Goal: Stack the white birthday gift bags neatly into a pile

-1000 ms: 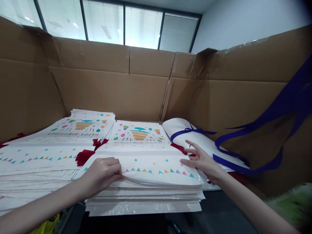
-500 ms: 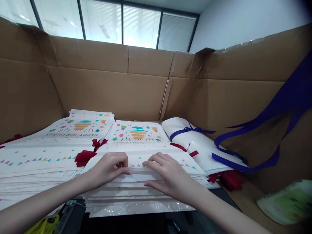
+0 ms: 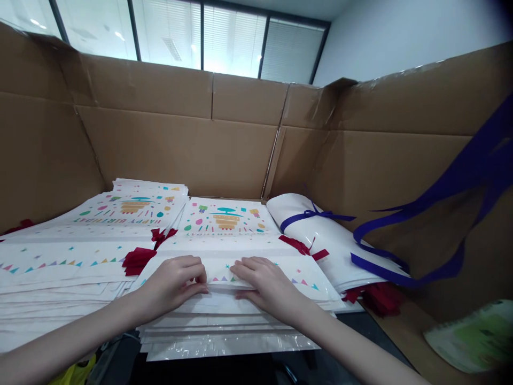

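Note:
The middle stack of white sheets (image 3: pixel 240 246) has a HAPPY BIRTHDAY cake print and a row of small flags. At its front edge my left hand (image 3: pixel 181 283) pinches the top sheet between thumb and bent fingers. A short way to the right, my right hand (image 3: pixel 266 286) has its fingers on top of the same edge and its thumb underneath. Between the two hands the edge is slightly raised. A red ribbon (image 3: pixel 296 245) sticks out at the stack's right side. I cannot tell whether the sheets are flat bags.
On the left is another birthday-printed stack (image 3: pixel 96 235) with a red ribbon bundle (image 3: pixel 138 261). To the right lies a white roll (image 3: pixel 296 208) tied with blue ribbon. Loose blue ribbons (image 3: pixel 425 208) hang at the right. Tall cardboard walls (image 3: pixel 180 155) surround everything.
Both hands have moved slightly down and toward me with the sheet's front edge. More of the flag print shows between them, and the raised edge is lower.

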A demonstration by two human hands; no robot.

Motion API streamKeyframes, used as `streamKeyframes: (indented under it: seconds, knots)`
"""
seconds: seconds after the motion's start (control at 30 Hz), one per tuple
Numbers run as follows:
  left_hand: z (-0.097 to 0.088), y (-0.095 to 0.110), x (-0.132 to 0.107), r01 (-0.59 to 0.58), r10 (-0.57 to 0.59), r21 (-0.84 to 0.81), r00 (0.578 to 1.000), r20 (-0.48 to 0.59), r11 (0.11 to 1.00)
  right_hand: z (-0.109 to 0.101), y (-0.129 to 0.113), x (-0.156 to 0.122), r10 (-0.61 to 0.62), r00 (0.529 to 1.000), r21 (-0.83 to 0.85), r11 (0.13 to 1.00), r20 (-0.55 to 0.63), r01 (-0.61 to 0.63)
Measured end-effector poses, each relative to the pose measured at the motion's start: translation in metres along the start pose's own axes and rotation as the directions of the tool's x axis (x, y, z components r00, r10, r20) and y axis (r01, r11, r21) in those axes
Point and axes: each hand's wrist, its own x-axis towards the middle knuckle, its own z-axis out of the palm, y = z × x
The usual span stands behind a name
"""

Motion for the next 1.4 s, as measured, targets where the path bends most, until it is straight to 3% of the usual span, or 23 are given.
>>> streamKeyframes:
  seconds: [0.17,0.37,0.57,0.8,0.9,1.0,1.1,1.17,1.27,1.4]
  knots:
    - [0.004,0.002,-0.012,-0.048,0.045,0.188,0.999,0.021,0.981,0.003,0.000,0.000,-0.014,1.000,-0.020,1.000,0.019,0.014]
    - [0.015,-0.004,-0.024,-0.098,0.140,0.353,0.985,-0.096,0.930,0.003,0.003,0.001,-0.068,0.997,-0.057,0.996,0.020,0.069]
    - [0.012,-0.011,-0.026,-0.046,0.093,0.251,0.979,-0.180,0.967,-0.004,0.007,0.003,-0.062,0.997,-0.021,0.998,0.035,0.063]
    - [0.010,-0.008,-0.022,-0.064,0.148,0.330,0.960,-0.237,0.942,-0.001,-0.006,0.014,-0.072,0.997,-0.118,0.990,0.007,0.073]
    - [0.005,-0.002,-0.021,-0.078,0.207,0.392,0.931,-0.300,0.917,0.002,-0.014,0.025,-0.086,0.996,-0.203,0.976,0.001,0.084]
    - [-0.002,0.008,-0.025,-0.202,0.354,0.420,0.877,-0.325,0.885,0.002,-0.018,0.032,-0.085,0.996,-0.245,0.967,-0.021,0.077]
    - [-0.005,0.017,-0.032,-0.361,0.451,0.364,0.870,-0.200,0.859,-0.002,-0.018,0.034,-0.098,0.993,-0.235,0.969,-0.060,0.082]
    - [-0.003,0.017,-0.035,-0.302,0.370,0.343,0.916,-0.152,0.889,-0.003,-0.017,0.032,-0.133,0.983,-0.221,0.970,-0.124,0.103]
    - [0.005,0.010,-0.037,-0.093,0.157,0.407,0.980,-0.126,0.909,-0.004,-0.016,0.029,-0.221,0.947,-0.240,0.957,-0.232,0.165]
    - [0.015,0.002,-0.036,0.090,-0.098,0.422,0.995,-0.002,0.902,-0.002,-0.017,0.025,-0.322,0.902,-0.304,0.924,-0.289,0.232]
